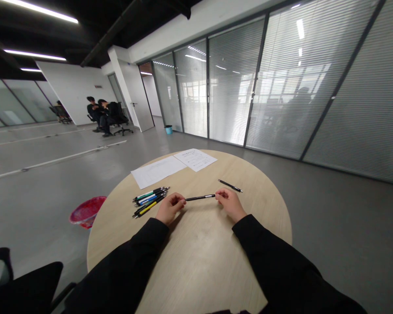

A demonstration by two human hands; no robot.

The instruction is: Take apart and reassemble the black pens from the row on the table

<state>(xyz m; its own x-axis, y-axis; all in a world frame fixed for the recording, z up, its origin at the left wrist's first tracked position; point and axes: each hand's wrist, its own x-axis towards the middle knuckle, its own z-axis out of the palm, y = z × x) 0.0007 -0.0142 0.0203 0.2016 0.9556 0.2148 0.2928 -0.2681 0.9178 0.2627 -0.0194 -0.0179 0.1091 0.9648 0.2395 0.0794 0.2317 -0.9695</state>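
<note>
A black pen (199, 198) is held level just above a round wooden table (196, 257). My left hand (169, 208) pinches its left end and my right hand (228, 203) pinches its right end; both have their fingers curled closed. Several pens with coloured barrels (149, 200) lie in a bunch just left of my left hand. Another black pen (230, 186) lies alone on the table, just beyond my right hand.
Two white paper sheets (157, 171) (195, 158) lie at the table's far side. A red basket (85, 211) stands on the floor to the left, a black chair (22, 283) at lower left. Two people sit far off by the wall.
</note>
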